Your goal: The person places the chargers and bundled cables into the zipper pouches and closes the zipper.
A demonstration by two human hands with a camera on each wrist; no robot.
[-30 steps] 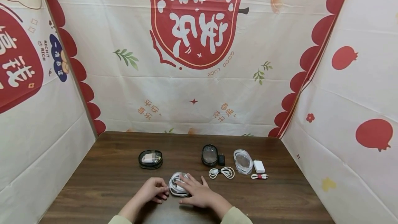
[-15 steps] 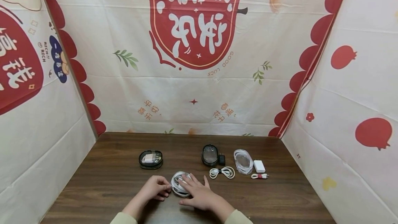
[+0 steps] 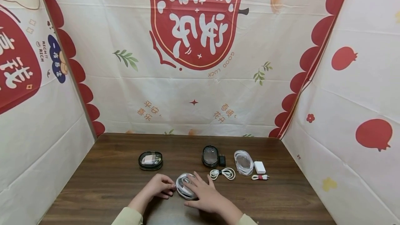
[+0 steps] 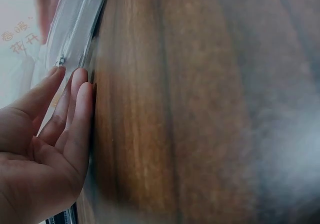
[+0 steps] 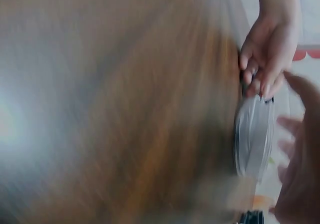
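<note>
A clear, round zip case [image 3: 182, 188] with white piping lies flat on the table before me, with something white visible inside. At its left edge, my left hand [image 3: 160, 185] pinches the small zipper pull [image 4: 61, 61] between thumb and index finger. The left wrist view shows the zipper running along the case's side wall. My right hand [image 3: 207, 194] lies over the right part of the case, fingers spread and straight, covering some of it. In the right wrist view the case [image 5: 254, 134] stands between both hands.
Behind on the left sits a black-edged clear case [image 3: 150, 160] holding a pale item. To the right are another black-edged case [image 3: 210, 156], a black charger [image 3: 222, 160], a white cable [image 3: 229, 173], a white-edged case [image 3: 244, 163], a white charger [image 3: 259, 167] and a red-banded cable [image 3: 260, 177].
Both hands and the zip case have shifted slightly to the right. The left hand stays at the case's left edge, and the right hand stays on top.
</note>
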